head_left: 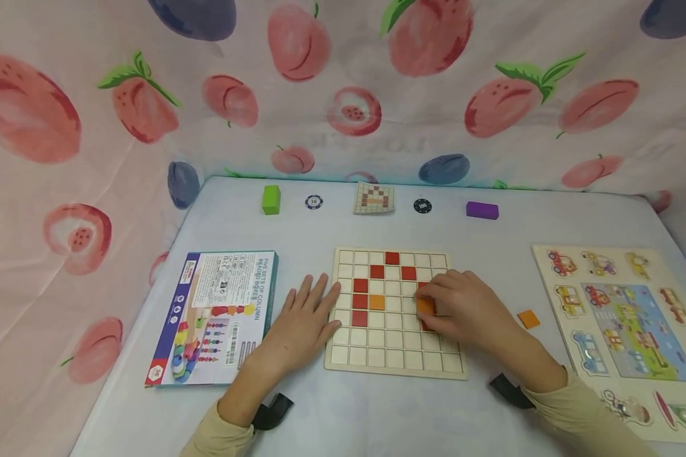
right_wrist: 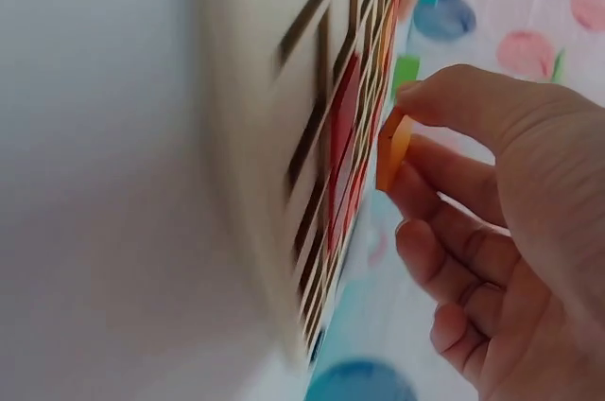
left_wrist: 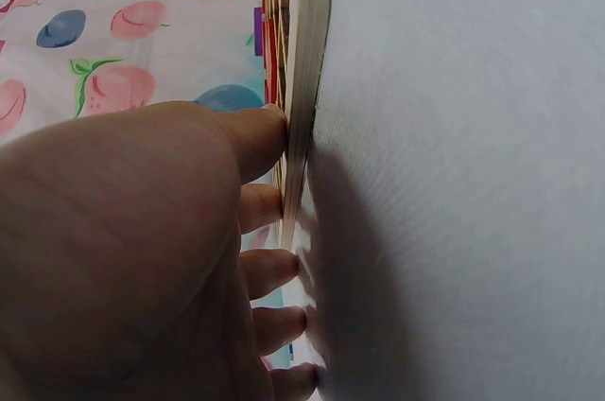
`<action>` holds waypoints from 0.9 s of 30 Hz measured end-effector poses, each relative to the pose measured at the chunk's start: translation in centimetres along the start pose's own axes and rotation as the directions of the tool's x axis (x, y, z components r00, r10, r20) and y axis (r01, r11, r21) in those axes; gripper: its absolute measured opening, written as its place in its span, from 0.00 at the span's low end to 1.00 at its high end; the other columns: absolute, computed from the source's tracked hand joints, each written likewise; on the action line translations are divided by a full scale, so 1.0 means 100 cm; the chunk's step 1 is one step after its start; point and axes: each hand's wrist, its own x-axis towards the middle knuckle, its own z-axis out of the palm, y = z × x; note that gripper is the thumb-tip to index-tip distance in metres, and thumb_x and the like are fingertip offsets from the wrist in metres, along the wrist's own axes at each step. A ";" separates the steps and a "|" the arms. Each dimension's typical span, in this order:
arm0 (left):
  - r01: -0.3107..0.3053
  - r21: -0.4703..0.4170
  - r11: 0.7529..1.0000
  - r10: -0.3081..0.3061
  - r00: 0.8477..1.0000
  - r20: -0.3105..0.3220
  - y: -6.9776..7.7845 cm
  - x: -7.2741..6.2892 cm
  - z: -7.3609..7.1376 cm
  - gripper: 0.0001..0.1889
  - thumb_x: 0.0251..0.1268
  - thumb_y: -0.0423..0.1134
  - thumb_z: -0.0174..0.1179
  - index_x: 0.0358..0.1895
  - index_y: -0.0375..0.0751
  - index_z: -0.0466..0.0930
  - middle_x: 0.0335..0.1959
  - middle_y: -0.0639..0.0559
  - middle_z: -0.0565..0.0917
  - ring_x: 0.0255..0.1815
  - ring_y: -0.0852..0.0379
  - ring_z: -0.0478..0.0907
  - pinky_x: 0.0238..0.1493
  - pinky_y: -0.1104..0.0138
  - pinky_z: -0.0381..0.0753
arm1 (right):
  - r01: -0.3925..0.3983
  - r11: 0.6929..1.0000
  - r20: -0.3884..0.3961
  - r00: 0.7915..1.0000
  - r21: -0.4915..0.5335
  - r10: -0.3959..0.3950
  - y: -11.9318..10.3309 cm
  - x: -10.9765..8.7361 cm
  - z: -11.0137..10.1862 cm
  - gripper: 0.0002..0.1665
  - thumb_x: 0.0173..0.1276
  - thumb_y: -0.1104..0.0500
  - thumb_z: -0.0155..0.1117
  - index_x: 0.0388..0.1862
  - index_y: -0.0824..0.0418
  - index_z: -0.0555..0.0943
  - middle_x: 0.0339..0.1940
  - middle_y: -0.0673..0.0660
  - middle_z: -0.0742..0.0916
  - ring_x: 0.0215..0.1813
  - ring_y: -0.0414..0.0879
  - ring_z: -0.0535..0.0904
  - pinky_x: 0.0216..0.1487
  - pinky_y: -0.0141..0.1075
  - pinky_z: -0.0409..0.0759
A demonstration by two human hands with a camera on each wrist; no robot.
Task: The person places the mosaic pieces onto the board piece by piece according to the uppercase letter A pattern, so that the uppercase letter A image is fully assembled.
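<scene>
A wooden grid board [head_left: 377,357] lies mid-table with several red square tiles [head_left: 359,302] and one orange tile [head_left: 376,303] set in its cells. My right hand [head_left: 463,308] pinches another orange tile [right_wrist: 392,150] between thumb and fingers, just above the right part of the board. In the right wrist view a small gap shows between that tile and the grid. My left hand [head_left: 300,327] lies with fingers spread at the board's left edge; its thumb and fingertips touch the rim in the left wrist view. One loose orange tile [head_left: 528,318] lies right of the board.
A boxed bead set [head_left: 223,317] lies at left, a vehicle puzzle board [head_left: 571,330] at right. Along the back are a green block [head_left: 271,200], two chips [head_left: 314,202], a pattern card [head_left: 374,198] and a purple block [head_left: 483,211]. A patterned cloth hangs behind.
</scene>
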 end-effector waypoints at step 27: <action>-0.002 0.005 1.000 0.002 1.000 -0.005 0.000 0.001 0.001 0.35 0.84 0.52 0.53 0.86 0.43 0.57 0.89 0.39 0.53 0.91 0.34 0.45 0.88 0.37 0.50 | 0.050 0.998 0.006 0.999 -0.027 -0.050 -0.021 0.024 0.012 0.08 0.62 0.50 0.83 0.37 0.50 0.94 0.37 0.45 0.93 0.45 0.46 0.83 0.50 0.43 0.82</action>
